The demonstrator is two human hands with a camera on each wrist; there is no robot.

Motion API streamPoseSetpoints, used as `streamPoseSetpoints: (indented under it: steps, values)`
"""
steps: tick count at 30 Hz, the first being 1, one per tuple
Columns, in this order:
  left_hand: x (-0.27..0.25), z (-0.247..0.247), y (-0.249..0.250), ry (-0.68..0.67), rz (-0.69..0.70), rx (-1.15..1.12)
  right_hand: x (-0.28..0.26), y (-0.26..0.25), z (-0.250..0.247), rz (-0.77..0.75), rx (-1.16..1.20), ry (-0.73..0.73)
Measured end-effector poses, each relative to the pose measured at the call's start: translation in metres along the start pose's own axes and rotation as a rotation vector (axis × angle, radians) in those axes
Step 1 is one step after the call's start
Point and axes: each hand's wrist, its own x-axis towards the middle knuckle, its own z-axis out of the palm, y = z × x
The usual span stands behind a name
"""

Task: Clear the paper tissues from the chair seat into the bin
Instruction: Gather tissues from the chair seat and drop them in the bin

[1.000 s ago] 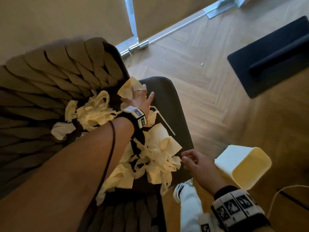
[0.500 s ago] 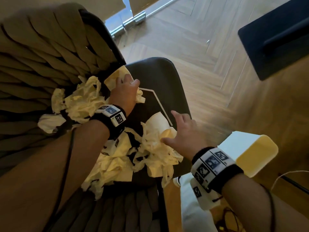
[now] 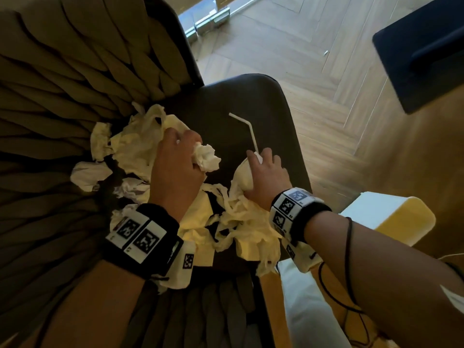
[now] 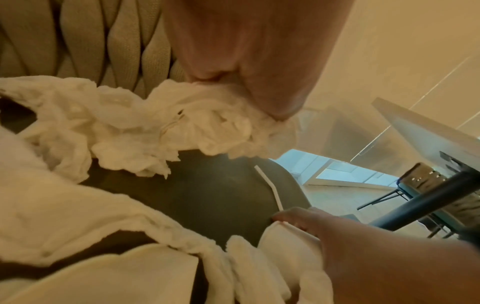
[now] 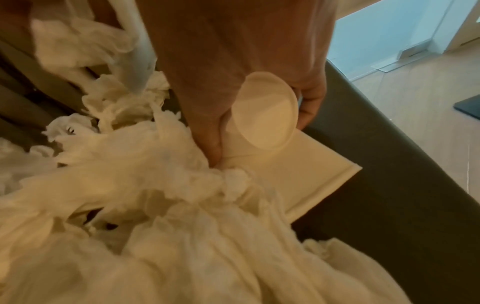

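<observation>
Crumpled paper tissues (image 3: 140, 144) lie heaped on the dark chair seat (image 3: 251, 96), from the backrest to the front edge (image 5: 182, 236). My left hand (image 3: 180, 156) grips a bunched tissue wad (image 3: 207, 156); the left wrist view shows the fingers closed on this tissue wad (image 4: 215, 127). My right hand (image 3: 265, 172) curls round a white cup-like thing (image 5: 265, 111) lying on a folded napkin (image 5: 306, 172). The pale bin (image 3: 391, 217) lies tipped on the floor to the right of the chair.
A white bent straw (image 3: 247, 129) lies on the seat, its end at my right fingers. The woven backrest (image 3: 75, 71) rises left of the heap. A dark mat (image 3: 421, 51) lies on the wood floor at the far right. Cables hang from both wrists.
My left hand pulled back from the backrest, bunching a tissue into its grip. My right hand moved from the seat's front edge onto the seat and closed on the white cup.
</observation>
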Motion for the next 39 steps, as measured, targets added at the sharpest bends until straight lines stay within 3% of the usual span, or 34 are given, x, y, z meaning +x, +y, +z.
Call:
streamPoseSetpoints:
  steps: [13,23,39]
  values:
    - [-0.016,0.002,-0.002,0.031,0.015,-0.098,0.02,-0.012,-0.014,0.165,0.249,-0.014]
    - [-0.012,0.022,0.006,0.072,0.036,-0.145,0.015,-0.013,-0.014,0.25,0.466,0.103]
    - [-0.011,0.028,0.002,0.095,0.074,-0.248,0.037,-0.023,-0.021,0.282,0.42,0.068]
